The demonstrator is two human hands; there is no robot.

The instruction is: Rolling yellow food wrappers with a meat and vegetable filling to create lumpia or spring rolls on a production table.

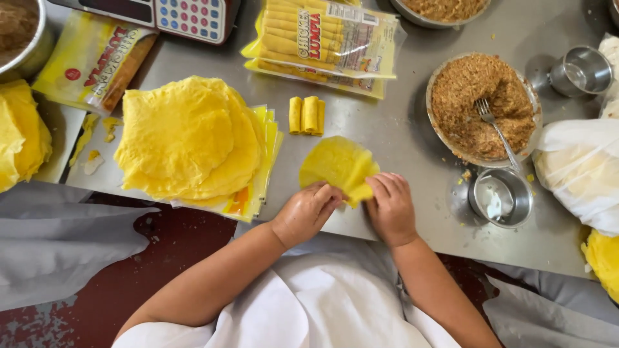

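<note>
A round yellow wrapper (335, 162) lies on the steel table (400, 129), its near edge folded over. My left hand (308, 210) and my right hand (391, 205) both pinch that folded near edge, fingers curled on it. Three rolled yellow wraps (307, 115) lie side by side just beyond the wrapper. A tall stack of flat yellow wrappers (187, 138) sits to the left on plastic sheets. To the right stands a bowl of brown crumbly filling (480, 103) with a fork (496, 129) stuck in it.
Sealed packs of rolls (329, 38) lie at the back, another pack (97, 61) at the back left beside a scale with buttons (187, 16). A small steel bowl (501, 197) and steel cup (580, 69) stand right. A white bag (580, 171) lies at the right edge.
</note>
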